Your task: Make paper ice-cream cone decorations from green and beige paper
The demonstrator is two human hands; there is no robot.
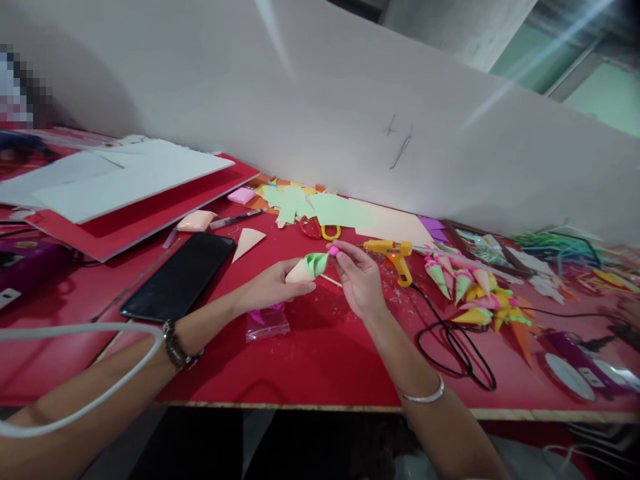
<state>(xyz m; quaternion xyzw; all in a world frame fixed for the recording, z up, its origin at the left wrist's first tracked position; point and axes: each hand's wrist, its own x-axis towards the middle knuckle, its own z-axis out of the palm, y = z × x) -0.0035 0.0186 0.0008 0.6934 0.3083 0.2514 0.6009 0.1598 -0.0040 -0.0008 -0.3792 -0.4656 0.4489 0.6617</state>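
My left hand [273,288] is closed around a small paper cone [299,270], peach outside, with curled green paper [316,264] at its mouth. Between the fingertips of my right hand [361,280] is a small bright pink ball [333,251], held just beside the cone's green end. A thin pale stick [330,281] shows on the table between the hands. Below my left hand lies a clear plastic bag [268,324] with something magenta in it. A yellow glue gun [395,257] lies to the right of my right hand, its black cord [453,347] looped on the table.
A black phone [180,277] and a peach paper piece [249,243] lie left. Scissors [320,230] and green paper scraps [335,208] are behind the hands. Several finished paper cones [465,283] pile up at right. White boards [145,173] stack at back left, before a grey partition [320,100].
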